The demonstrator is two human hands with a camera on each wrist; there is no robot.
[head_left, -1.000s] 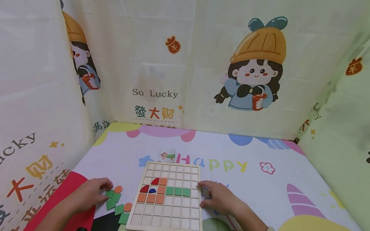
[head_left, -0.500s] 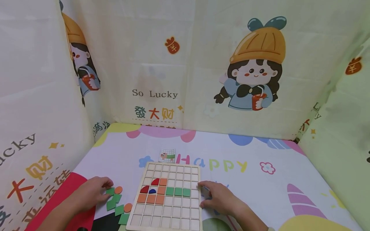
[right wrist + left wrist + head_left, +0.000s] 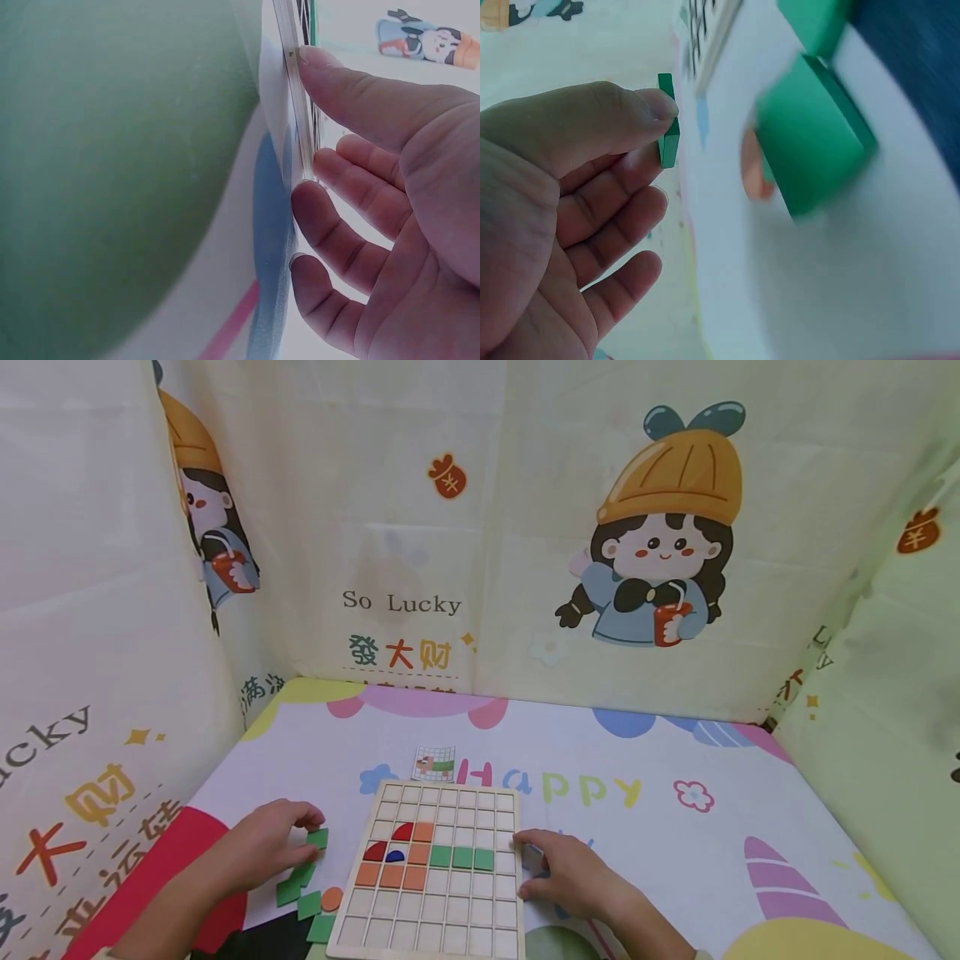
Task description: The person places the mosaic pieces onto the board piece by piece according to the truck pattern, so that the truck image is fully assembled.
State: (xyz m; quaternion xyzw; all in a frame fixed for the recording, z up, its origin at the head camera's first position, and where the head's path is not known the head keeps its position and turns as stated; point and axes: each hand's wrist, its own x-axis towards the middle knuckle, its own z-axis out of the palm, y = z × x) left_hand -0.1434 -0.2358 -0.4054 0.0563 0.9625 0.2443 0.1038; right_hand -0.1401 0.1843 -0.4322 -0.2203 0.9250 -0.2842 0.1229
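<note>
My left hand pinches a green square tile between thumb and forefinger, left of the wooden grid board. More green tiles and an orange round tile lie on the cloth below that hand. On the board sit red quarter-round pieces, a dark blue half-round piece, several orange squares and a row of green squares. My right hand touches the board's right edge with thumb and fingertips, its fingers loosely bent.
A small printed card with a gridded picture lies just behind the board. The table cloth is white with colourful prints. Patterned curtains enclose the table at the back and both sides.
My left hand has moved up and to the right from the loose tiles, bringing a green tile with it. My right hand has stayed at the board's edge.
</note>
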